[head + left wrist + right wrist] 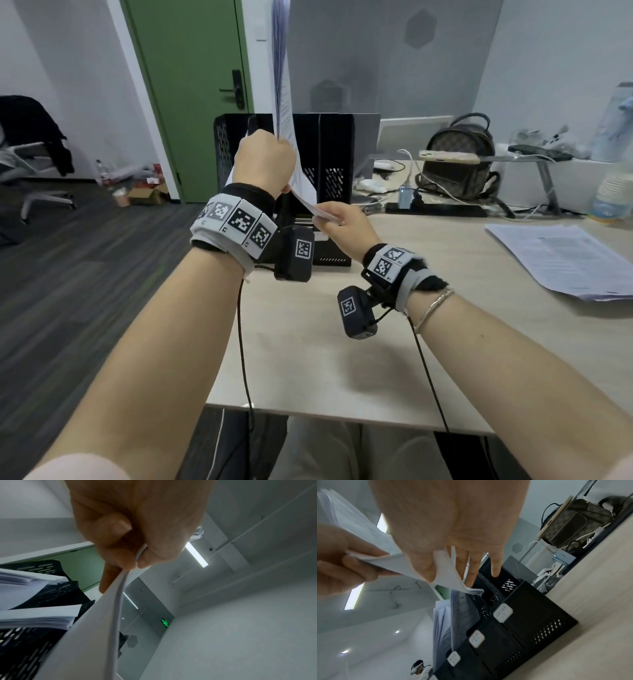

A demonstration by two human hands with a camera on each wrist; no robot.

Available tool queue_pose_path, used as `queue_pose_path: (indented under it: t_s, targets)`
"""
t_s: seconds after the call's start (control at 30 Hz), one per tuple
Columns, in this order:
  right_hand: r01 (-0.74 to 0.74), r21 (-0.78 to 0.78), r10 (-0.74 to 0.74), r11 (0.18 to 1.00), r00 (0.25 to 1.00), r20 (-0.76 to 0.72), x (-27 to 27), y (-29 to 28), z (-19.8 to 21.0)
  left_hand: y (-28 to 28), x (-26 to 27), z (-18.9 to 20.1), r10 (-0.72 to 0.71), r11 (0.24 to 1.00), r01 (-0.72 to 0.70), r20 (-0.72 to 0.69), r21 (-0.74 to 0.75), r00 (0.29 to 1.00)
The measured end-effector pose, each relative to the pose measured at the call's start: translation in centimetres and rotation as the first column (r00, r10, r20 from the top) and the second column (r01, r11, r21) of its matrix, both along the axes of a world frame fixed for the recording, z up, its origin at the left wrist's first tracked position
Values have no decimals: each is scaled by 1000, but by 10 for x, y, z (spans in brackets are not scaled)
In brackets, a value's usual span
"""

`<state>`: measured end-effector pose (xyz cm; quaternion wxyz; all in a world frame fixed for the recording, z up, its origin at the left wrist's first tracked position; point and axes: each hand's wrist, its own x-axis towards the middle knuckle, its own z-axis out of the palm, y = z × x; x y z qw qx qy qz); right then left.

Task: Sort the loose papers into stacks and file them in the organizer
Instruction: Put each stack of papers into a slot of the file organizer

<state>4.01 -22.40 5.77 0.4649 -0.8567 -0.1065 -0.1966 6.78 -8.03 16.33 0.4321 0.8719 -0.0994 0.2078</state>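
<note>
Above the desk, the sheaf of papers stands upright over the organizer, left hand fisted mid-sheaf, right hand fingers pinching its lower corner.

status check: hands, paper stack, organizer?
Left hand grips held stack upright; right hand pinches its lower corner. Organizer below: left slots hold papers. More papers on table, right.

The head camera is looking down over both forearms, while both wrist cameras are looking up close past the fingers, all sharing the black organizer.
</note>
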Motion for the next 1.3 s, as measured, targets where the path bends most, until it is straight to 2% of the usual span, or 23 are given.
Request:
queue_pose_path:
  t_s: [0.13, 0.3, 0.4, 0.53, 0.63, 0.8, 0.93, 1.03, 1.17, 1.3]
  targets:
    - [24, -50, -24, 998, 1000, 13, 18, 3, -11, -1, 24, -1, 36, 999, -37, 14, 22, 999]
    - [37, -144, -31, 989, 998, 46, 40, 3, -26, -6, 52, -9, 124, 983, -131, 62, 130, 990]
    - [33, -243, -40, 970, 999, -24, 49, 0, -37, -10, 65, -14, 160, 959, -182, 118, 219, 980]
    - [56, -409, -118, 911, 985, -129, 54, 1, -41, -16, 80, -25, 172, 937, -195, 105, 289, 979]
    - [14, -452, -94, 892, 984, -153, 57, 0, -43, -20, 87, -35, 172, 917, -199, 108, 347, 979]
    - [-5, -439, -72, 898, 985, -158, 60, -6, -46, -30, 90, -54, 178, 877, -195, 81, 439, 981]
    - [-54, -316, 11, 947, 991, -136, 61, -16, -46, -40, 91, -71, 164, 845, -163, 42, 509, 985]
    - [-47, -293, -11, 955, 981, -194, 56, -21, -44, -46, 93, -85, 177, 827, -156, 14, 541, 984]
    - [-50, -205, 13, 977, 984, -177, 51, -25, -41, -51, 95, -100, 163, 793, -121, -16, 597, 987]
    - [-36, -123, 18, 992, 989, -145, 45, -35, -37, -53, 97, -109, 134, 830, -86, -47, 551, 990]
